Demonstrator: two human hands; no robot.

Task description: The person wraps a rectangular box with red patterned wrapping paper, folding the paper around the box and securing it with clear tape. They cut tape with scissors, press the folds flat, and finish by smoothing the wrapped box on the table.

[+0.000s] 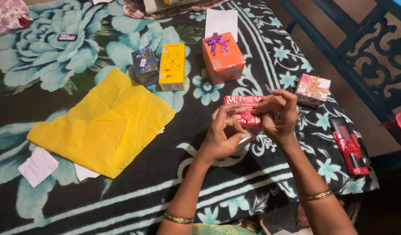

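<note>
While the head view looks down on the bed (122,204), the red parcel (244,111) lies between both hands, long axis left to right. The left hand (224,135) fingers pinch its near edge; the right hand (276,115) fingers clasp its right end.

bare forearms, gold bangles (314,196), finger ring (227,122)

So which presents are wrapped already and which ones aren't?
Red patterned box: wrapped, held by left hand and right hand.
Orange box: wrapped, purple bow on top.
Pink box: wrapped, ribbon on.
Long red and black box: closed, red bow on.
Yellow box: not wrapped.
Dark blue box: not wrapped.
Yellow paper: spread out, partly folded over.
</note>
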